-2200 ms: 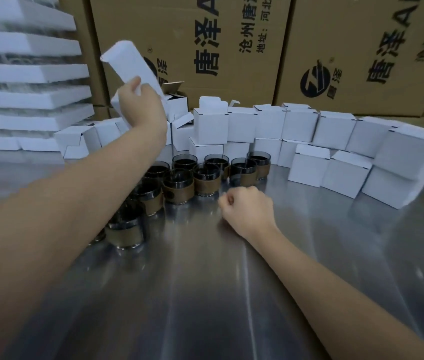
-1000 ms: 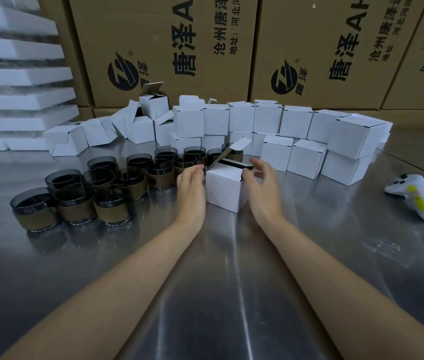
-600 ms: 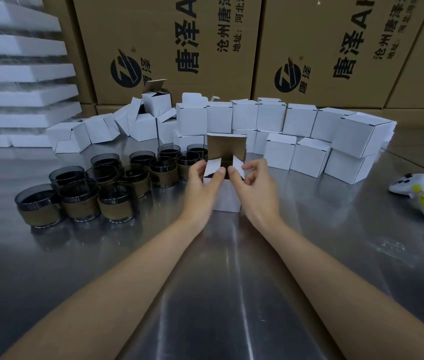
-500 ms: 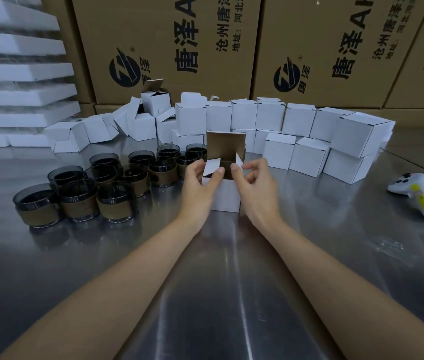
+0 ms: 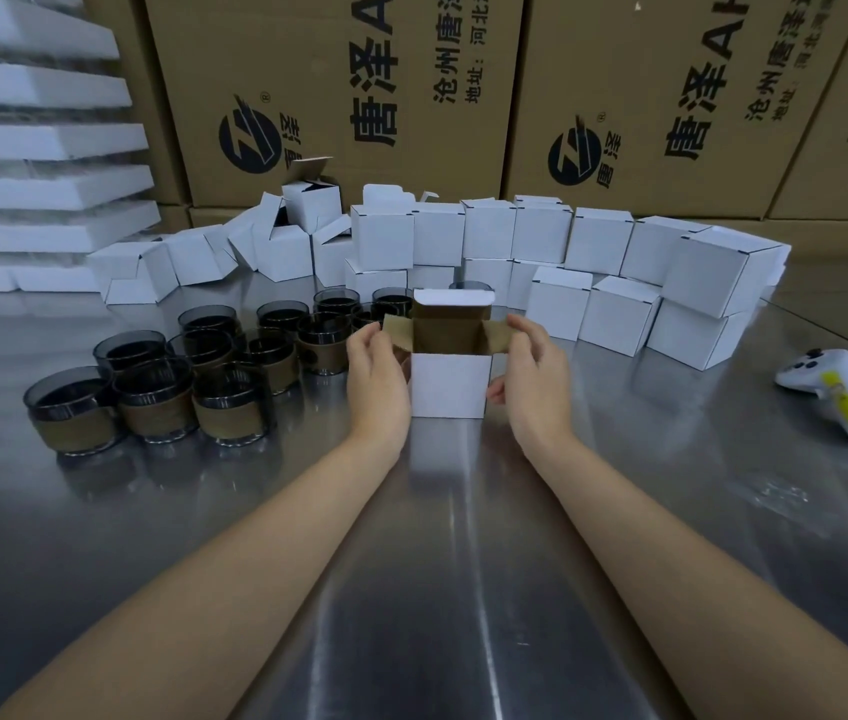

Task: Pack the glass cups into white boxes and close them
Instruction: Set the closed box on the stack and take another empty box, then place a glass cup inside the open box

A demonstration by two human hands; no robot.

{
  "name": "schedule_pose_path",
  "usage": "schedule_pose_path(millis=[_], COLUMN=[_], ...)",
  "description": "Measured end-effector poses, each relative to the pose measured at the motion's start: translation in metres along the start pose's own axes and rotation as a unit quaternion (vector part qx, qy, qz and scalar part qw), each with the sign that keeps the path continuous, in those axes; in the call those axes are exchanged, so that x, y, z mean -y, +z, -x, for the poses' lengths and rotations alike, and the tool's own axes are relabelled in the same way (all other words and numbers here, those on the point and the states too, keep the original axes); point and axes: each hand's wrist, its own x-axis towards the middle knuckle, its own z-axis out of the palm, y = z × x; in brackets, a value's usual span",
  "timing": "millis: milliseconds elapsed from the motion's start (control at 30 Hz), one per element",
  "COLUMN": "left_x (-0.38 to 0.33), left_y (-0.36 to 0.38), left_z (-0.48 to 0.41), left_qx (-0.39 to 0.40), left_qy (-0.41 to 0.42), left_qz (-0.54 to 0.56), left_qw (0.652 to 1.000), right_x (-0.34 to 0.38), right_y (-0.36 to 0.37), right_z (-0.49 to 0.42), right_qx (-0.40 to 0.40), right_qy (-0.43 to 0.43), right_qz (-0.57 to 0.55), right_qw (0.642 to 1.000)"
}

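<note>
White box (image 5: 449, 384) stands upright, mouth up, flaps spread.

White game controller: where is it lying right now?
In the head view, the white controller lies on the steel table at the far right, just right of the stacked white boxes.

Shiny steel counter (image 5: 437, 589), backed by stacked brown cartons (image 5: 333, 96).
Black logos and Chinese print on the cartons; white foam slabs (image 5: 37, 142) piled at far left.
</note>
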Motion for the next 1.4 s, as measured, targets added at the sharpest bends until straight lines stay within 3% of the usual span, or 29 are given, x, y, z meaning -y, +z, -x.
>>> schedule_pose_path(millis=[167, 367, 600, 900, 1000, 1267, 1333, 1400], left_x=[0.002, -0.002, -0.005, -0.008, -0.01, -0.011, -0.011, -0.01], left_y=[0.0, -0.001, -0.001, -0.003, -0.001, 0.0, 0.0, 0.001], left_z=[0.0, 0.001, 0.005, 0.013, 0.017, 0.019, 0.019, 0.018], left_qx=[-0.003, -0.009, 0.033, 0.066, 0.08, 0.072, 0.069, 0.073], left_qy=[-0.002, 0.002, -0.012, 0.053, 0.069, 0.072, 0.076, 0.075], left_qz=[0.001, -0.03, -0.118, -0.189, -0.208, -0.201, -0.198, -0.19], left_qw=[1.0, 1.0, 0.992, 0.978, 0.972, 0.974, 0.975, 0.976], right_x=[-0.004, -0.006, -0.003, -0.004, -0.003, 0.007, 0.007, 0.008], right_y=[-0.004, 0.0, -0.003, -0.011, -0.013, -0.015, -0.015, -0.015], right_z=[-0.001, 0.002, 0.005, -0.005, -0.007, 0.004, 0.005, 0.003], right_qx=[0.047, 0.153, 0.162, -0.002, -0.046, 0.029, 0.043, 0.047], right_qy=[0.052, -0.028, -0.066, -0.044, -0.098, -0.22, -0.222, -0.171], right_qz=[0.095, 0.207, 0.155, 0.078, 0.024, -0.022, -0.008, -0.021], right_qw=[0.993, 0.966, 0.972, 0.996, 0.994, 0.975, 0.974, 0.984])
